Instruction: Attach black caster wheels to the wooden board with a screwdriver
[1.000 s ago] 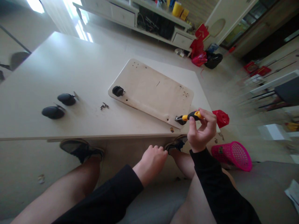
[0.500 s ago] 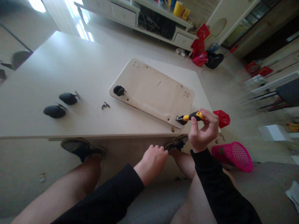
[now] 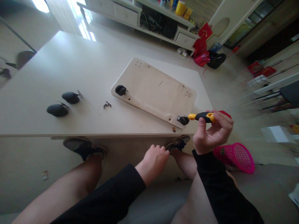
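My right hand grips a yellow and black screwdriver by its handle, with its front end close to a black caster wheel at the board's near right corner. The cream board lies flat on the white table. Another caster sits on its left corner. Two loose casters and a small heap of screws lie further left. My left hand rests below the table edge with its fingers curled; what they hold, if anything, is hidden.
A pink mesh basket stands at the right beside the grey sofa. Across the floor is a white cabinet, with red bags and a black bag near its end. A small brown bit lies by the table's edge.
My right hand has drawn the screwdriver back to the right, away from the corner caster, and its handle is now nearly level. My left hand has stayed in place.
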A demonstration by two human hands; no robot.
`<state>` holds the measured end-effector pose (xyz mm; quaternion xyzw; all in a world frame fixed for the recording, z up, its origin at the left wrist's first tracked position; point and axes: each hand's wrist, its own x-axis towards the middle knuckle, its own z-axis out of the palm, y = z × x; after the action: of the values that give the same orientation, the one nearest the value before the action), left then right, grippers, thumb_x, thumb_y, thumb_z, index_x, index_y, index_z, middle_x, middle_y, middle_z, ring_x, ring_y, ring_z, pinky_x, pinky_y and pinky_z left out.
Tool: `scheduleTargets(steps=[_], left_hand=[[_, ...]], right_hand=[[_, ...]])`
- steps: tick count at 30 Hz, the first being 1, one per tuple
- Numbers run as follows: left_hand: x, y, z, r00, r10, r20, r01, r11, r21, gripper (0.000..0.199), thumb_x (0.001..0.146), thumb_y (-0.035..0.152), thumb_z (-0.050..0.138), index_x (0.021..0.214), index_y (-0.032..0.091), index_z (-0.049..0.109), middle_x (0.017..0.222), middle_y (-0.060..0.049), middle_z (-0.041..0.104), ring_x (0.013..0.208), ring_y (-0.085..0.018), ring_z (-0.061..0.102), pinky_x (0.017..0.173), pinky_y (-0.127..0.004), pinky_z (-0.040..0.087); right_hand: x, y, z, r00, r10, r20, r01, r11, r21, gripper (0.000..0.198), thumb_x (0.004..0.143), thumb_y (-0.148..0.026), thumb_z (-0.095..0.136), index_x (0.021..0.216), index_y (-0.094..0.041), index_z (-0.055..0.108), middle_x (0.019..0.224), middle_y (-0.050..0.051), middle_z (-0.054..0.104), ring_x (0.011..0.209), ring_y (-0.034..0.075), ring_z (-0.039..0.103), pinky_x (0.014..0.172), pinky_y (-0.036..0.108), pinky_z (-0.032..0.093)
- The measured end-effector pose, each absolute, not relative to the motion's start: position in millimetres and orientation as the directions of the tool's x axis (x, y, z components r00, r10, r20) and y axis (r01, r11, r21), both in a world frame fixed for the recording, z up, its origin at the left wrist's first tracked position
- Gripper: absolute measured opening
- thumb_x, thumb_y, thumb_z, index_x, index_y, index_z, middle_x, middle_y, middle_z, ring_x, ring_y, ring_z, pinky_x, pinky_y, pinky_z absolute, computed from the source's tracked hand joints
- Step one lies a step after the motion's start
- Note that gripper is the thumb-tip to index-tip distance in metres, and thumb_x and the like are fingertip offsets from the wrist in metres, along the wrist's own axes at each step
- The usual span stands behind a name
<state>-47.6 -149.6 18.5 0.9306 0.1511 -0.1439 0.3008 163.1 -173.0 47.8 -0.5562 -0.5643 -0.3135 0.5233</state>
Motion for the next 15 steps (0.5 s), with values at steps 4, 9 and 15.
scheduleTargets(steps=[4, 9, 15], left_hand=[[-48, -150, 17, 0.911, 0.2, -0.36, 0.371, -0.778, 0.507, 0.02, 0.104, 0.016, 0.061, 0.119, 0.013, 0.075, 0.118, -0.017, 0.078, 0.112, -0.031, 0.077, 0.089, -0.04, 0.057], [-48, -151, 19, 0.904, 0.191, -0.383, 0.38, -0.769, 0.513, 0.022, 0.105, 0.017, 0.059, 0.119, 0.012, 0.075, 0.119, -0.017, 0.078, 0.111, -0.031, 0.077, 0.091, -0.041, 0.058], [-49, -153, 19, 0.883, 0.209, -0.421, 0.42, -0.754, 0.505, 0.024, 0.105, 0.017, 0.057, 0.118, 0.011, 0.076, 0.119, -0.018, 0.079, 0.112, -0.032, 0.078, 0.095, -0.043, 0.059]], right_hand=[[155, -170, 45, 0.283, 0.332, 0.9, 0.906, 0.215, -0.364, 0.044, 0.092, -0.029, 0.079, 0.134, -0.029, 0.066, 0.123, 0.009, 0.067, 0.109, 0.027, 0.076, 0.094, 0.055, 0.071], [131, -161, 42, 0.479, 0.476, 0.738, 0.733, 0.245, -0.634, 0.041, 0.087, -0.031, 0.088, 0.123, -0.027, 0.069, 0.121, 0.006, 0.067, 0.111, 0.025, 0.08, 0.098, 0.05, 0.071], [97, -140, 37, 0.494, 0.63, 0.6, 0.51, 0.349, -0.786, 0.038, 0.085, -0.024, 0.09, 0.116, -0.029, 0.069, 0.113, 0.0, 0.076, 0.109, 0.02, 0.082, 0.094, 0.038, 0.072]])
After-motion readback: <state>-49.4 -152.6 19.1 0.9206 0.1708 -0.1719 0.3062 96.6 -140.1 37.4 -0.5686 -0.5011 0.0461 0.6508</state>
